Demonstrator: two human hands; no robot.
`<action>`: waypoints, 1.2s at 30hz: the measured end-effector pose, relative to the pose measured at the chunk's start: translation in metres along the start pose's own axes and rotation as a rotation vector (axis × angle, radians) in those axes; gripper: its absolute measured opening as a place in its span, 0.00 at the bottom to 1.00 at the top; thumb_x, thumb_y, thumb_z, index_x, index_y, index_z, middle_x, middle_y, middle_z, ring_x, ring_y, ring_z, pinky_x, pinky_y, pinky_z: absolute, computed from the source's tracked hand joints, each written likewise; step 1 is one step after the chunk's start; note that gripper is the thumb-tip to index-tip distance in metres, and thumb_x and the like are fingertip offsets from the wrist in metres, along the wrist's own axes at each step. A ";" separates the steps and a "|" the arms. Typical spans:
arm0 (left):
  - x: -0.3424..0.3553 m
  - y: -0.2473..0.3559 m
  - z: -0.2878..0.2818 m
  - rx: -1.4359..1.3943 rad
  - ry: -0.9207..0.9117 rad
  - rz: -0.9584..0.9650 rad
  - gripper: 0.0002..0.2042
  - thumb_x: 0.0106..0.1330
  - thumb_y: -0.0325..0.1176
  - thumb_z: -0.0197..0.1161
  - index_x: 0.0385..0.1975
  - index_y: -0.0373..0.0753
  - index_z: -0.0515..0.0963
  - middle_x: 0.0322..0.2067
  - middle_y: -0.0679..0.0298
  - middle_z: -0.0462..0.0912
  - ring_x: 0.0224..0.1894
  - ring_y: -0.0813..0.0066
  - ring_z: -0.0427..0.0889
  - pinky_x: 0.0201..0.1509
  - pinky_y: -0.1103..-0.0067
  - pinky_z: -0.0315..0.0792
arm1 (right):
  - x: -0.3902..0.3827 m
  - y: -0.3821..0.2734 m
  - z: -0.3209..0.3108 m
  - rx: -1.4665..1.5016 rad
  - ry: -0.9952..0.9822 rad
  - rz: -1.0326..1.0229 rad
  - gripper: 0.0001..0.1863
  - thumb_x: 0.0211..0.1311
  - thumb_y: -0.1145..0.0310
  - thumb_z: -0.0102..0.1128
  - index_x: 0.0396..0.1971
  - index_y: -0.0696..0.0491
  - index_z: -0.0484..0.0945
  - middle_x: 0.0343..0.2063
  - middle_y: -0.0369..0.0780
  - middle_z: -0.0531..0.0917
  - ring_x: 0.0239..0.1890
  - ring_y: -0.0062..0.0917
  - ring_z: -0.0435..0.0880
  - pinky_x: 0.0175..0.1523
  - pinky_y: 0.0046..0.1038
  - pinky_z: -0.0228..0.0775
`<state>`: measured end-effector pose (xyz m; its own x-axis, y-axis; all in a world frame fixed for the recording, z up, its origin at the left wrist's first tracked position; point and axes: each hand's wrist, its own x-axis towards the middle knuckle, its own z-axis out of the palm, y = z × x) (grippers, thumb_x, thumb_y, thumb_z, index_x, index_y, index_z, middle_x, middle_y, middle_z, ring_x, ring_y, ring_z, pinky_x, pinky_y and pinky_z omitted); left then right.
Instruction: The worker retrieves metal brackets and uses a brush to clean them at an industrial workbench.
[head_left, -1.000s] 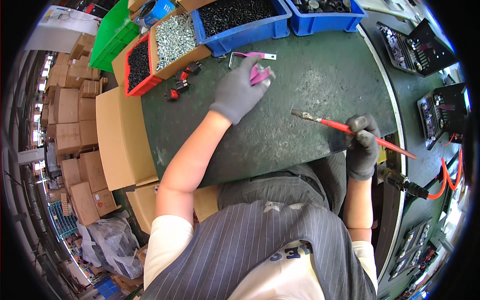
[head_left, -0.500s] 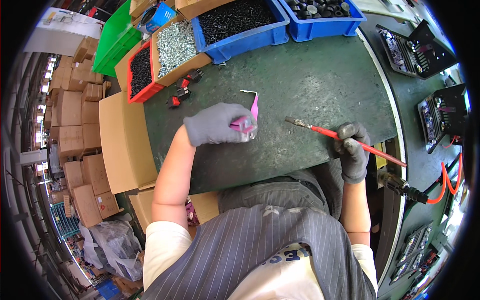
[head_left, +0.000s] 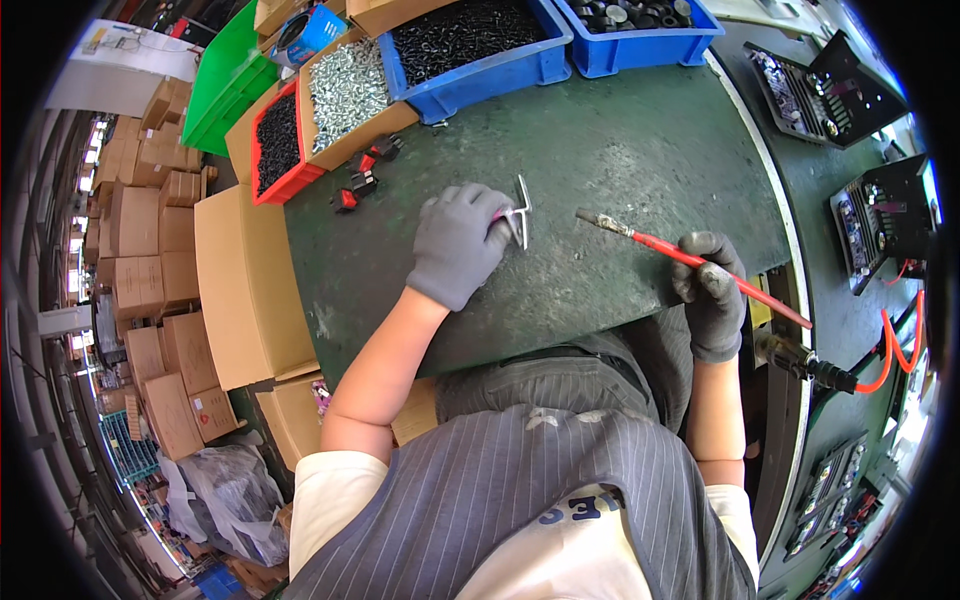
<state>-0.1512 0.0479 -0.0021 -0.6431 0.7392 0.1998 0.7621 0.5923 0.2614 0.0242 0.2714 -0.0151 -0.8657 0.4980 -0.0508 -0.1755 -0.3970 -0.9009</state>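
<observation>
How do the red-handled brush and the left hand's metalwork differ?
Shape: the brush is long and straight; the metalwork shows angled, branching arms.
Colour: the brush's handle is red; the metalwork looks mostly silvery.
Pose: the brush juts from both sides of the right hand; the metalwork, from one side of the left hand.
Both are held in gloves.

A grey glove (head_left: 455, 262) is worn on the left hand (head_left: 460, 238), and a grey glove with darkened fingers (head_left: 716, 315) on the right hand (head_left: 714, 290). A cream short-sleeved shirt (head_left: 338, 500), printed with dark blue lettering (head_left: 582, 508), is partly covered by a slate apron (head_left: 480, 480) lined with pale pinstripes. Dark grey trousers (head_left: 555, 385) are worn below.
</observation>
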 end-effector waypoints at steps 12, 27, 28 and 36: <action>-0.064 0.023 -0.024 -1.210 0.036 -0.416 0.08 0.49 0.23 0.61 0.28 0.37 0.71 0.19 0.70 0.73 0.20 0.86 0.70 0.24 0.85 0.66 | 0.019 -0.046 0.046 -0.189 -0.302 -0.213 0.12 0.40 0.62 0.54 0.19 0.57 0.75 0.19 0.38 0.76 0.20 0.18 0.70 0.26 0.18 0.59; -0.055 0.030 -0.040 -0.929 0.052 -0.039 0.07 0.44 0.23 0.64 0.22 0.38 0.73 0.18 0.66 0.74 0.19 0.81 0.71 0.24 0.84 0.65 | 0.009 -0.063 0.055 -0.529 -0.507 -0.565 0.07 0.36 0.63 0.57 0.12 0.49 0.76 0.12 0.36 0.72 0.17 0.27 0.74 0.22 0.25 0.63; -0.055 0.029 -0.040 -0.966 0.059 -0.054 0.07 0.44 0.23 0.64 0.22 0.38 0.73 0.18 0.66 0.74 0.19 0.81 0.71 0.24 0.84 0.65 | 0.008 -0.063 0.055 -0.528 -0.509 -0.564 0.07 0.36 0.63 0.57 0.12 0.49 0.76 0.12 0.36 0.72 0.17 0.27 0.74 0.22 0.25 0.63; -0.055 0.022 -0.043 -0.893 -0.011 0.119 0.08 0.43 0.23 0.64 0.23 0.38 0.74 0.17 0.65 0.73 0.17 0.74 0.72 0.21 0.82 0.64 | 0.006 -0.072 0.047 -0.301 -0.474 -0.317 0.08 0.36 0.63 0.58 0.11 0.52 0.75 0.12 0.37 0.75 0.15 0.25 0.74 0.20 0.24 0.62</action>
<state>-0.1023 0.0059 0.0332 -0.5595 0.7856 0.2642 0.4785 0.0459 0.8769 0.0093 0.2668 0.0693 -0.9187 0.1335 0.3718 -0.3774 -0.0184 -0.9259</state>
